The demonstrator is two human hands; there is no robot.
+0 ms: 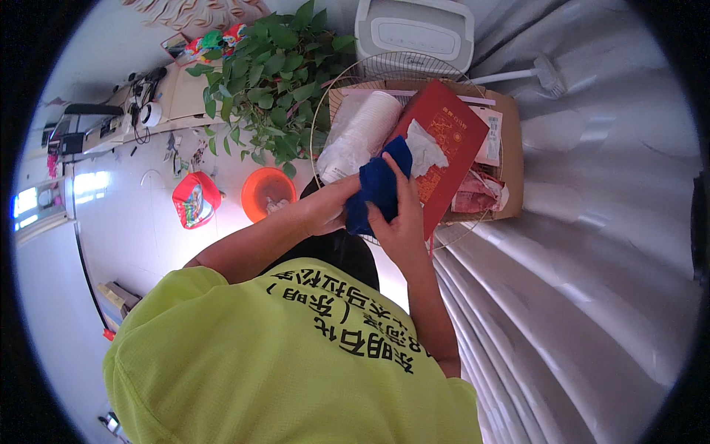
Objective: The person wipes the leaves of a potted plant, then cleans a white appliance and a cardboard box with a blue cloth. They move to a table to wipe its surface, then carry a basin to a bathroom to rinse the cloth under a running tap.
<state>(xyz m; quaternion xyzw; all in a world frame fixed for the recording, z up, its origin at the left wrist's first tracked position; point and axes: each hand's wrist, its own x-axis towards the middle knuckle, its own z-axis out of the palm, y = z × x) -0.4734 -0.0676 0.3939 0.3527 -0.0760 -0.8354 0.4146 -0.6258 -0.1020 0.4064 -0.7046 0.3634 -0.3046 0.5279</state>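
Observation:
A dark blue cloth (373,191), folded into a thick pad, is held between my two hands. My left hand (333,206) grips its left side from beneath, its fingers mostly hidden by the cloth. On the right edge, my right hand (400,213) presses with thumb and fingers spread across the fabric. Just beyond the hands lies a large flat red box (452,130) with gold print, tilted. A crumpled white tissue (424,149) rests on it. Left of the box, a sleeve of white disposable cups (369,125) sits in clear plastic.
An open cardboard box (511,150) and a round wire rim (315,130) surround these items. A crumpled red packet (480,191) lies at right. Trailing leaves (272,72) hang at left above an orange bucket (269,194). Grey curtains (599,166) line the right.

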